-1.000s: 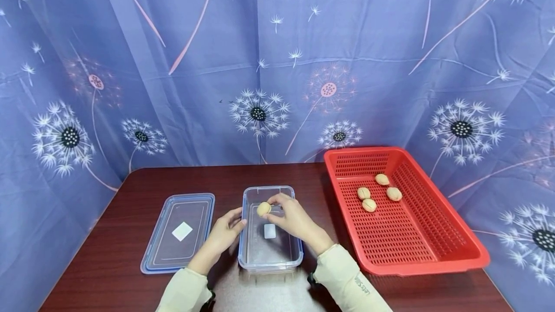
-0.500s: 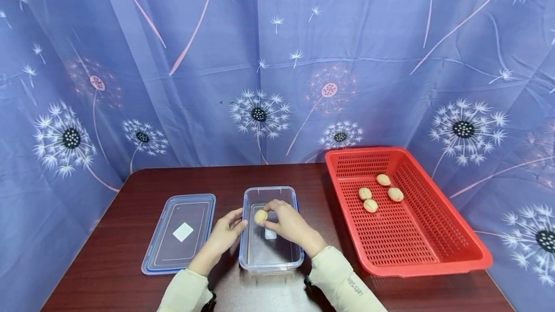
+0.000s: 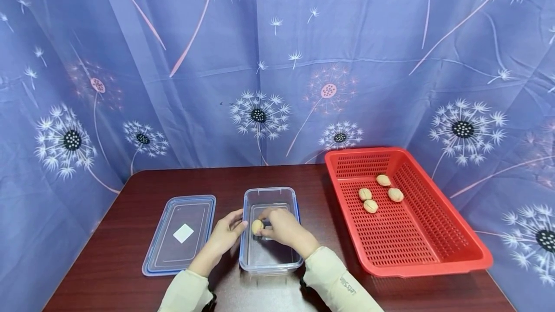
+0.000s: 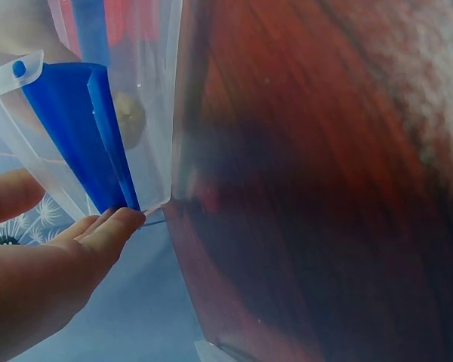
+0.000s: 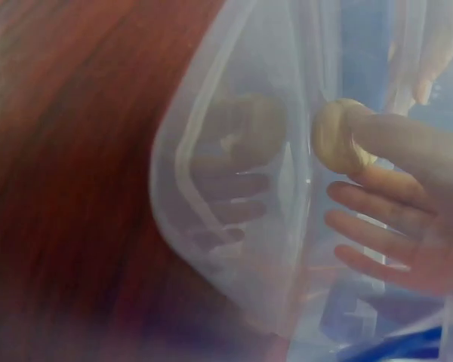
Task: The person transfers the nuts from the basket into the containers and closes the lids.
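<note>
A walnut is pinched between the thumb and fingertips of my right hand, low inside a clear plastic food container. The right wrist view shows the same walnut through the container wall, the lower fingers spread below the grip. My left hand stays at the container's left side, thumb tip at the rim. In the left wrist view its straight fingertips touch the end of the blue side clip. The right hand covers most of the pale square on the container's bottom.
To the left lies the blue-edged clear lid with a white square label. A red perforated basket stands at the right and holds several walnuts. A blue dandelion-print curtain hangs behind the dark wooden table.
My right hand has carried the walnut down and slightly left, deeper into the container. The left hand keeps its place at the container's side. The walnuts in the basket have not moved.
</note>
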A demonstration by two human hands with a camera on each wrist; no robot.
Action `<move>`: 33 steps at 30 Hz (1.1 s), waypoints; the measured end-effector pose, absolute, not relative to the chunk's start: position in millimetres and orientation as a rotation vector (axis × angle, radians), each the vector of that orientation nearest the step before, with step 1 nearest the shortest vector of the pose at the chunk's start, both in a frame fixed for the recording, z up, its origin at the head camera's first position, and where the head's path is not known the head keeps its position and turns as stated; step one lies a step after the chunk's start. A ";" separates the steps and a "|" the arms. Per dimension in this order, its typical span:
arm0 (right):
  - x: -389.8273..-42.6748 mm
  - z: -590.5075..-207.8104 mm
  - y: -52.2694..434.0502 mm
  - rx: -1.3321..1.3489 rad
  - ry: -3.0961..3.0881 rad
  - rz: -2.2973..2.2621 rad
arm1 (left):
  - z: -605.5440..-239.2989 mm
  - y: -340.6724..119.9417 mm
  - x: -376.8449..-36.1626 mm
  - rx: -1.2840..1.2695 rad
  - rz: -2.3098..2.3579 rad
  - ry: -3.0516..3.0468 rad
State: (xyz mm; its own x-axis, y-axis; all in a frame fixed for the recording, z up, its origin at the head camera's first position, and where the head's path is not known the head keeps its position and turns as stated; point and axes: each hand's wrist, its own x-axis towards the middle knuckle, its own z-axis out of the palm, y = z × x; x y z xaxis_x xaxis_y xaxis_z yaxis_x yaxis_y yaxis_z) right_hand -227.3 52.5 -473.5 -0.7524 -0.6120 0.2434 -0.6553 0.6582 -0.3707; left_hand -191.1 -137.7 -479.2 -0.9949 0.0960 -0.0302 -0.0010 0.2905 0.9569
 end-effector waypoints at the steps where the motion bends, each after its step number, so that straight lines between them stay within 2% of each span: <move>1: -227.3 -474.1 52.0 1.065 -2.774 0.668 | -479.4 -137.6 -191.1 0.090 1.824 2.454; 8: -227.1 -474.4 53.3 1.061 -2.797 0.653 | -480.5 -136.4 -191.0 0.085 1.816 2.457; 33: -213.1 -432.4 75.5 0.978 -2.699 0.916 | -483.2 -137.4 -189.0 0.095 1.875 2.423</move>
State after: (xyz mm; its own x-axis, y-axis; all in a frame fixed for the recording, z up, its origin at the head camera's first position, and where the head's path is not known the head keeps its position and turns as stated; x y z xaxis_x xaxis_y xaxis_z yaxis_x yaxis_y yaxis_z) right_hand -213.1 75.5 -432.4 -0.7821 -0.5402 0.3107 -0.6178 0.6062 -0.5008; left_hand -189.0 -137.4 -483.2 -0.9952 0.0954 -0.0225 0.0021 0.2507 0.9681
